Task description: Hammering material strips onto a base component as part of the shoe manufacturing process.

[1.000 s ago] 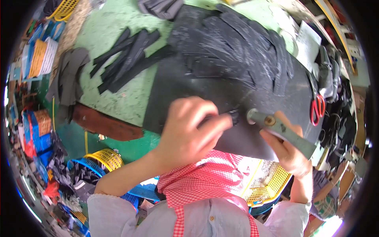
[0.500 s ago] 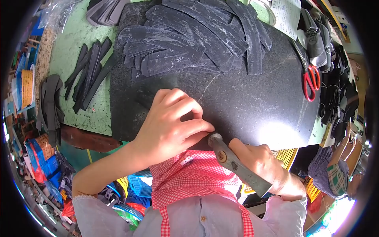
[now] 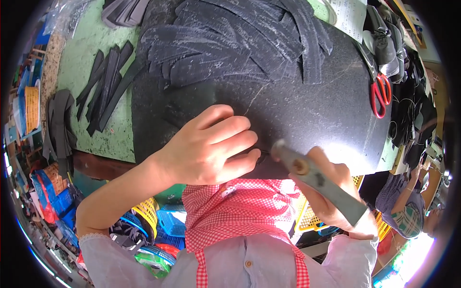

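Note:
My right hand grips a hammer, and its long grey metal head is raised and slightly blurred, apart from the work surface. Hidden under the head and my fingers is most of its handle. My left hand rests with curled fingers near the close edge of a black slab. Its fingertips press down on something dark that blends with the slab, so I cannot make out what it is. Farther back on the slab lies a heap of dark, dusty strips.
Red-handled scissors lie at the slab's right edge, beside dark fabric pieces. On the green tabletop at left are black strips and grey strips. Plastic baskets stand below the table. Another person is at far right.
My right hand has lifted the hammer and moved it right, away from my left fingertips. The left hand stays near the same spot, its fingers slightly shifted. My view has tilted a little.

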A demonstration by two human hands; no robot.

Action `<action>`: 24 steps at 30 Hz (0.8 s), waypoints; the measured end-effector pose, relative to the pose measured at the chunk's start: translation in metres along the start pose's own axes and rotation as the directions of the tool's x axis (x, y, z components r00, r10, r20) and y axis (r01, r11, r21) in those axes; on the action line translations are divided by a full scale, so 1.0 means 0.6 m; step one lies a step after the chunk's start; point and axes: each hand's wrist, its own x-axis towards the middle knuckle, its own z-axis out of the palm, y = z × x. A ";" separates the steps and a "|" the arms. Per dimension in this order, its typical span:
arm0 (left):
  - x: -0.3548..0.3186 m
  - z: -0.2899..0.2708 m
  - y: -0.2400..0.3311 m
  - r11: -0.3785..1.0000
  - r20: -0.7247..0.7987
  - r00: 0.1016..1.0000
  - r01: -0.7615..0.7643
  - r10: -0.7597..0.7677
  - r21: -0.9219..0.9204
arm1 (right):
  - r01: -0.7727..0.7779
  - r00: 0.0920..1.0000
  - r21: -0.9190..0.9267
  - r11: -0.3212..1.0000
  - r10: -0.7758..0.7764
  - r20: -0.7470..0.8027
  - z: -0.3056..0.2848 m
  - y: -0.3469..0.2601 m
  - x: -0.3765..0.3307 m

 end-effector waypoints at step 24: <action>-0.039 -0.065 -0.052 0.993 0.014 0.994 0.108 -0.108 -0.054 | 0.241 0.959 -0.200 0.950 -0.201 0.200 0.012 -0.044 0.086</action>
